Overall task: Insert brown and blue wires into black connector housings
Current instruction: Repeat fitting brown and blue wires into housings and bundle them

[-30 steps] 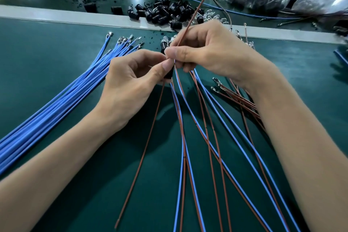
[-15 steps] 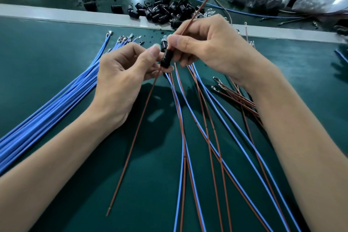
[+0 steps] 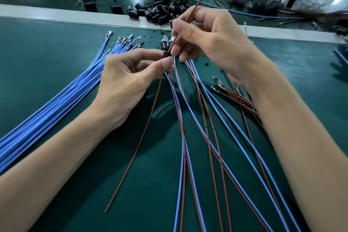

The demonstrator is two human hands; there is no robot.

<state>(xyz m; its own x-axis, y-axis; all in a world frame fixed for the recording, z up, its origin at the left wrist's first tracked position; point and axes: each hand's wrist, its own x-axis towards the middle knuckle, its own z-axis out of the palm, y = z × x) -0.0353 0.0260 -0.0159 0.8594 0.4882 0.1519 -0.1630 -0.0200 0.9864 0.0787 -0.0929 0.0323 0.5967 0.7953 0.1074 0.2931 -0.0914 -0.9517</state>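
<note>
Head view: black housing (image 3: pixel 167 55) pinched by left hand (image 3: pixel 128 83).
Wire: brown wire (image 3: pixel 200 1) pinched by right hand (image 3: pixel 211 43), slanting toward 1 o'clock.

Overhead light, glare spots top left, soft shadows, wide-angle edge distortion.

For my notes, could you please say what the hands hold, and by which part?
The left hand pinches a black connector housing by its sides; the right hand pinches a brown wire close to its lower end.
</note>
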